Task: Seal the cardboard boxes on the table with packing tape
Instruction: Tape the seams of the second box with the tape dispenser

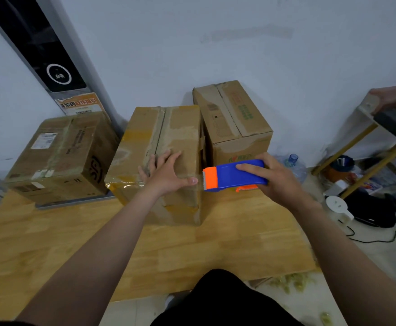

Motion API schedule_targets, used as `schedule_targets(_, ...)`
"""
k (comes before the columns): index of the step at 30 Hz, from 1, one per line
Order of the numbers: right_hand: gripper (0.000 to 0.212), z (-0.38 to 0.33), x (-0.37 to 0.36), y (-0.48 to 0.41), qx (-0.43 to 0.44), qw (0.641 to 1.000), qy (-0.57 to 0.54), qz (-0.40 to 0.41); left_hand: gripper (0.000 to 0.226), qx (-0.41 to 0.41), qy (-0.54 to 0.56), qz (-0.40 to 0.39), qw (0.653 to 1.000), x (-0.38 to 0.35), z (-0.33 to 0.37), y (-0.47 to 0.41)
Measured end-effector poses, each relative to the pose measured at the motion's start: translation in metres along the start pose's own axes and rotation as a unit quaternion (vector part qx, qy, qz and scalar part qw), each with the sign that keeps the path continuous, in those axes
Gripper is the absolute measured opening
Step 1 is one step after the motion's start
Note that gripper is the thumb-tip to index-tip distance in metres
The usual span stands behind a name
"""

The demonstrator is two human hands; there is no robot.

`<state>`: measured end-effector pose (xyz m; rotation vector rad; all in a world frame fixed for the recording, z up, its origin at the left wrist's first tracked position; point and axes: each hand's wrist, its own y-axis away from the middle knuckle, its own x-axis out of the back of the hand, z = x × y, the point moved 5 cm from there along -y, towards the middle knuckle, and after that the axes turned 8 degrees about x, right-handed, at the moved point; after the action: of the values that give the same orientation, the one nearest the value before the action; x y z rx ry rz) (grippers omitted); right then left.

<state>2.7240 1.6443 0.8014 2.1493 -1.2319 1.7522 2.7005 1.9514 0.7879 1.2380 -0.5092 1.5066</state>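
One dispenser [234, 175], three boxes on the counter [192, 250]

Three cardboard boxes stand in a row at the far edge of the wooden counter, against a pale wall. The left box [60, 156] carries a white label. The middle box [145, 142] and right box [234, 118] sit side by side, whether touching cannot be told, both with flaps closed. A person's left hand [166, 171] lies flat on the middle box's top near its front right corner, fingers [173, 156] straight and spread, holding nothing. The right hand [269, 175] grips the blue-and-orange dispenser in the air just right of that box and in front of the right box, fingers [246, 167] curled over the blue body. Its orange toothed end points at the left thumb. Wrinkled clear tape shows along the middle box's front edge. A clear bottle [293, 161] shows just behind the right hand.
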Motion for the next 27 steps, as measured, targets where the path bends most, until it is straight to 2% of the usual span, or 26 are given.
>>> schedule_targets(5,0.068,0.022,0.005,0.019,-0.043,0.999,-0.026,0.017,0.107,0.002,0.012,0.0,1.0,0.002,-0.007,0.002)
schedule_targets(9,0.059,0.023,0.011,0.025,-0.061,0.998,-0.008,0.01,0.107,0.001,0.001,0.002,1.0,0.001,-0.003,0.001)
schedule_targets(11,0.057,0.013,0.008,0.019,-0.065,0.998,0.005,-0.007,0.108,0.004,0.002,0.0,1.0,0.0,-0.001,0.001)
schedule_targets(18,0.057,-0.017,-0.009,-0.005,-0.175,0.979,0.053,-0.096,0.109,0.005,-0.001,0.004,1.0,-0.001,0.001,0.002)
schedule_targets(27,0.056,-0.04,-0.025,-0.033,-0.181,0.972,0.055,-0.136,0.109,0.013,0.013,0.002,1.0,0.0,-0.003,-0.001)
